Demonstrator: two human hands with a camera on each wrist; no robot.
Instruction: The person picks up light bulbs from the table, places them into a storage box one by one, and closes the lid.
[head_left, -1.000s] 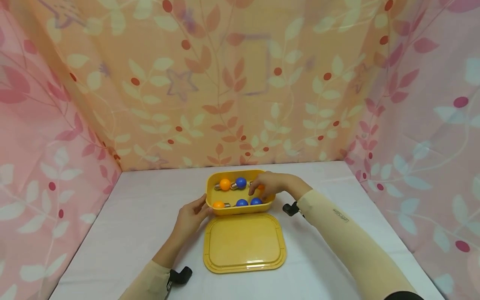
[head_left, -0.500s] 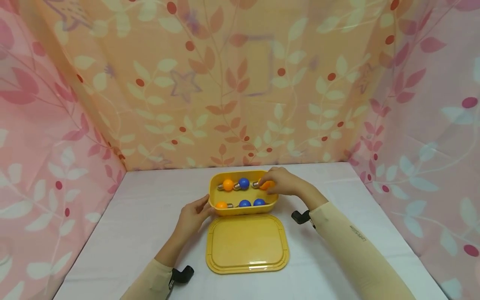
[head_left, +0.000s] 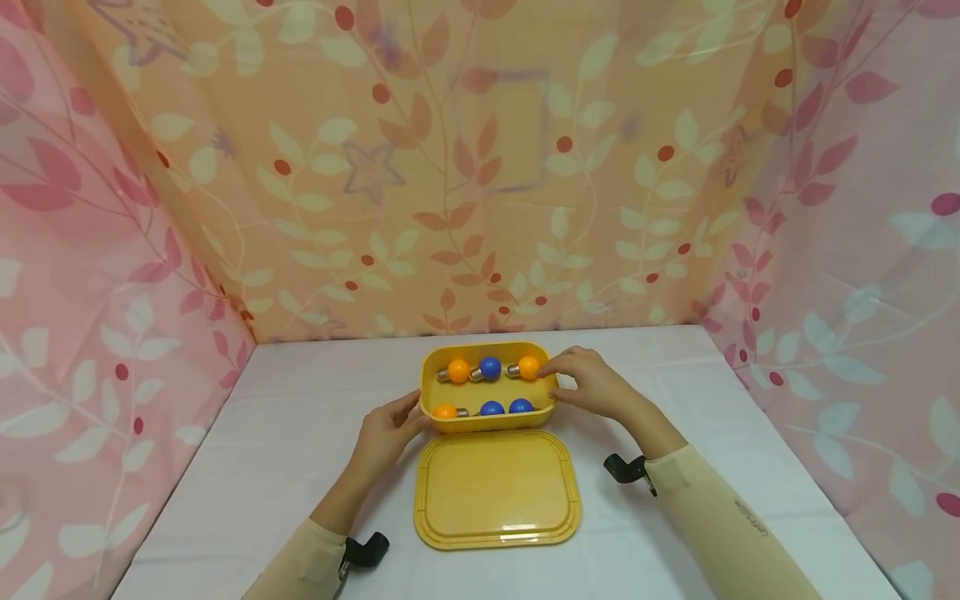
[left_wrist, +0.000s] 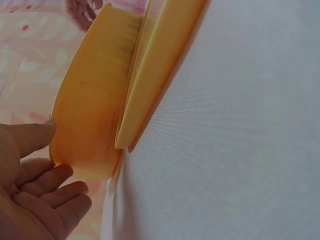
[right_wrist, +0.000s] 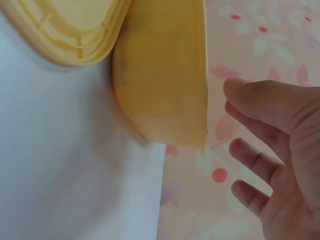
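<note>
A yellow plastic box stands on the white table with several light bulbs in it. Along its back side lie an orange bulb, a blue bulb and another orange bulb. By the front wall are an orange bulb and two blue ones, partly hidden by the rim. My left hand touches the box's left end, thumb and fingers relaxed. My right hand is at the right end, fingers extended and holding nothing; the right wrist view shows them apart from the box wall.
A yellow lid lies flat on the white tablecloth, directly in front of the box. Patterned cloth walls enclose the table at the back and on both sides. A black wrist camera sits on the left sleeve.
My right hand has drawn out of the box to the right, uncovering the orange bulb at the back right. My left hand stays at the left end.
</note>
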